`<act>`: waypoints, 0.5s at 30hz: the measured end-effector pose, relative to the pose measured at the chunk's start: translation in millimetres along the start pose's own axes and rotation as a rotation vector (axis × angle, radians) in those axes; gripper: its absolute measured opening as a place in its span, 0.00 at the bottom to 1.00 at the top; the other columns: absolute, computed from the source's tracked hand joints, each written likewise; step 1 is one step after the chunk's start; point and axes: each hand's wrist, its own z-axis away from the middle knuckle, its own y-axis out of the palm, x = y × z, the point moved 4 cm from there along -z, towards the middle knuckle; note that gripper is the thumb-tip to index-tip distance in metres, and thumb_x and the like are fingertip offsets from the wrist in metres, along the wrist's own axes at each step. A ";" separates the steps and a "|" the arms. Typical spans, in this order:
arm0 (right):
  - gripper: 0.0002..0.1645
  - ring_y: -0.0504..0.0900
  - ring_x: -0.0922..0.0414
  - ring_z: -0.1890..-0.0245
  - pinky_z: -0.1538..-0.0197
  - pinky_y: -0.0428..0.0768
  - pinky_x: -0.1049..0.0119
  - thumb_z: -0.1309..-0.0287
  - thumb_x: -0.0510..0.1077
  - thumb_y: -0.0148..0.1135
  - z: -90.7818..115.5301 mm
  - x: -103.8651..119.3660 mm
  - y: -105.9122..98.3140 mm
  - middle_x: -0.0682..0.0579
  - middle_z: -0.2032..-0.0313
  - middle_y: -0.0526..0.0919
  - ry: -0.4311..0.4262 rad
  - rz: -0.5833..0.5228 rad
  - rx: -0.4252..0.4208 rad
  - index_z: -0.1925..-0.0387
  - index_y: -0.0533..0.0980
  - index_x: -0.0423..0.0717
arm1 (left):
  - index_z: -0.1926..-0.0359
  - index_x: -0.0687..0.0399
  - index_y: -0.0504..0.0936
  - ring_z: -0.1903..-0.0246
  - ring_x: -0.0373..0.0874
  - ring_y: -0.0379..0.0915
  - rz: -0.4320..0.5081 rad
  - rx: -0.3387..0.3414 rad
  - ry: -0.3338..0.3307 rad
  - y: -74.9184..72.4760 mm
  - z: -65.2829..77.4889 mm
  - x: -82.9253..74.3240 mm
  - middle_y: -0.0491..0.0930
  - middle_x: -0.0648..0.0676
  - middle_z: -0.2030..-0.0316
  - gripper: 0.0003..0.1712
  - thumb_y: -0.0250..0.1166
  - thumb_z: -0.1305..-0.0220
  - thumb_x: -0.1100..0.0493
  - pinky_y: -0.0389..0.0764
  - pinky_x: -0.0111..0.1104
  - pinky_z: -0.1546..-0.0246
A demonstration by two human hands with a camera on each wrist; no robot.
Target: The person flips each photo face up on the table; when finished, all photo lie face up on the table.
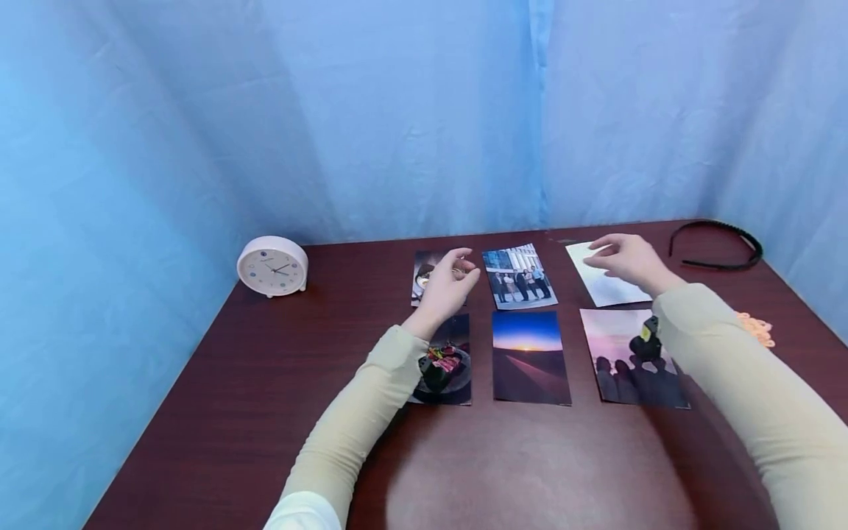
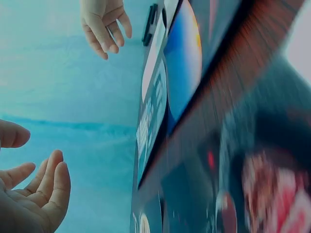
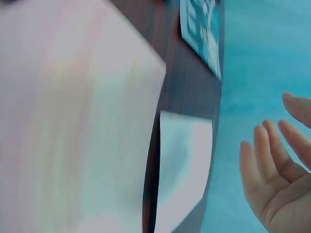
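Several printed photos lie in two rows on the table. My left hand (image 1: 445, 288) hovers above the left ones, a back food photo (image 1: 420, 276) and a front photo of a meat dish (image 1: 458, 386), both partly covered by my arm. Its fingers bend loosely around nothing, as the left wrist view shows too. The right hand (image 1: 626, 258) is held over a pale photo (image 1: 606, 288), its fingers relaxed and bare. Nearer me lies a photo of shadowy figures (image 1: 619, 379), partly hidden by my right sleeve. Between the hands are a group photo (image 1: 520, 278) and a sunset photo (image 1: 530, 361).
A white round clock (image 1: 273, 269) stands at the table's back left. At the back right lies a black headband (image 1: 757, 254), with a small orange object (image 1: 758, 330) in front, half behind my right sleeve. Blue curtains (image 1: 411, 118) hang behind the table (image 1: 265, 383) and along its sides.
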 end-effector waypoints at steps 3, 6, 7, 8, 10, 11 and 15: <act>0.35 0.73 0.34 0.49 0.50 0.76 0.46 0.38 0.53 0.57 4.2 -14.7 -15.1 0.27 0.48 0.72 0.037 0.044 -0.019 0.41 0.66 0.30 | 0.35 0.53 0.66 0.52 0.49 0.76 -0.019 0.037 0.022 9.1 -4.0 -8.9 0.76 0.58 0.51 0.26 0.56 0.32 0.58 0.80 0.35 0.60; 0.39 0.69 0.33 0.47 0.48 0.70 0.41 0.39 0.57 0.57 6.7 -27.0 -23.7 0.26 0.45 0.69 0.083 0.094 -0.005 0.40 0.64 0.30 | 0.34 0.54 0.66 0.52 0.48 0.76 -0.041 0.050 0.031 15.7 -8.4 -14.3 0.75 0.59 0.50 0.26 0.56 0.32 0.58 0.80 0.35 0.61; 0.41 0.68 0.32 0.46 0.47 0.69 0.39 0.39 0.58 0.57 7.4 -31.1 -25.7 0.25 0.45 0.68 0.096 0.110 0.005 0.39 0.63 0.29 | 0.34 0.55 0.65 0.52 0.48 0.76 -0.044 0.050 0.031 17.8 -10.2 -14.9 0.75 0.59 0.49 0.26 0.56 0.32 0.59 0.80 0.35 0.60; 0.42 0.67 0.31 0.46 0.46 0.68 0.38 0.39 0.59 0.57 8.3 -34.8 -27.6 0.24 0.44 0.67 0.110 0.122 0.012 0.39 0.62 0.29 | 0.34 0.55 0.65 0.51 0.48 0.76 -0.044 0.052 0.027 20.1 -11.9 -15.2 0.75 0.59 0.49 0.26 0.56 0.32 0.59 0.80 0.36 0.59; 0.44 0.65 0.30 0.45 0.45 0.67 0.37 0.40 0.60 0.57 10.5 -42.8 -31.4 0.23 0.44 0.64 0.134 0.148 0.022 0.38 0.60 0.28 | 0.34 0.56 0.65 0.50 0.48 0.76 -0.038 0.057 0.025 25.1 -15.5 -15.5 0.74 0.60 0.47 0.26 0.56 0.32 0.59 0.80 0.37 0.56; 0.45 0.64 0.29 0.45 0.45 0.66 0.36 0.40 0.60 0.56 12.0 -46.8 -33.3 0.22 0.43 0.63 0.149 0.155 0.025 0.38 0.59 0.27 | 0.34 0.56 0.65 0.50 0.48 0.76 -0.036 0.059 0.025 27.8 -17.5 -15.8 0.74 0.60 0.47 0.26 0.56 0.32 0.60 0.80 0.37 0.55; 0.47 0.60 0.28 0.43 0.43 0.63 0.34 0.41 0.60 0.57 18.3 -61.5 -39.5 0.21 0.41 0.57 0.193 0.177 0.029 0.38 0.56 0.25 | 0.35 0.57 0.66 0.47 0.50 0.75 -0.008 0.058 0.029 39.7 -26.2 -17.2 0.73 0.61 0.45 0.25 0.55 0.31 0.60 0.79 0.38 0.51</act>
